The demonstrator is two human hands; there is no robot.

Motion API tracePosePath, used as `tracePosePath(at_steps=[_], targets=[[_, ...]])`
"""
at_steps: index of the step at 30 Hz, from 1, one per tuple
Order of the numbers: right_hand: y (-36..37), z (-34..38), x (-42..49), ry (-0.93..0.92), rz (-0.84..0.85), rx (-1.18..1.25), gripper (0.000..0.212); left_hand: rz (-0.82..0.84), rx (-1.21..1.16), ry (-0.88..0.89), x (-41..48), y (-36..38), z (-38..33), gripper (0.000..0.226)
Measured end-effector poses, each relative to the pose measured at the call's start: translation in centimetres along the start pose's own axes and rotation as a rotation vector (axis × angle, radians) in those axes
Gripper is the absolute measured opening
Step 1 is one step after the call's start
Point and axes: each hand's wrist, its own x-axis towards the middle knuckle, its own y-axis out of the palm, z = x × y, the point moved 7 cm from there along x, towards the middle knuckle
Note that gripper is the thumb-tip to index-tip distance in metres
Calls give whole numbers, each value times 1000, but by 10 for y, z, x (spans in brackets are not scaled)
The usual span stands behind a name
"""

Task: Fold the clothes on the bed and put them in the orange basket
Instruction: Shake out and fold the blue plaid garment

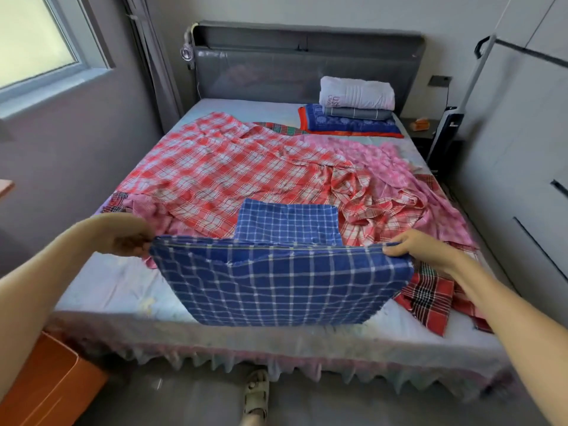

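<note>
My left hand (pixel 130 238) and right hand (pixel 412 245) each pinch a top corner of the dark blue white-checked cloth (pixel 276 284), held taut above the near edge of the pale-sheeted bed (pixel 107 290), with the orange basket (pixel 46 385) on the floor at lower left.

Mostly matt woven cloth.
Blue checked cloth (pixel 276 284): thin woven cotton look, matt. Red plaid sheet (pixel 215 173): creased, matt. Headboard (pixel 276 72): grey, slight sheen. Orange basket (pixel 46 385): smooth, plastic-looking.
</note>
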Motion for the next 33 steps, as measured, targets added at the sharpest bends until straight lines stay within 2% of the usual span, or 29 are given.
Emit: tracePosePath(at_steps=[4, 7, 9, 13, 19, 23, 26, 30, 33], targets=[[-13, -5, 45, 41, -238, 22, 32, 4, -379, 5, 47, 26, -25, 15], [-24, -3, 101, 68, -366, -115, 46, 18, -502, 58, 100, 45, -58, 10], [-30, -3, 141, 90, -434, -165, 49, -5, -436, 107, 142, 51, -82, 6], [-36, -9, 217, 192, -540, -224, 45, -189, -224, 199, 221, 51, -123, 6], [-25, -27, 312, 339, -579, -322, 31, -233, -211, 246, 329, 65, -158, 20], [-29, -44, 381, 357, -612, -340, 30, -302, -8, 262, 396, 81, -176, 15], [-32, -59, 428, 349, -629, -338, 25, -278, -96, 296, 449, 102, -183, 18], [-27, -88, 493, 348, -632, -333, 25, -293, -156, 300, 518, 130, -192, 9], [-27, -104, 530, 348, -650, -365, 24, -328, -192, 301, 563, 146, -199, 20]])
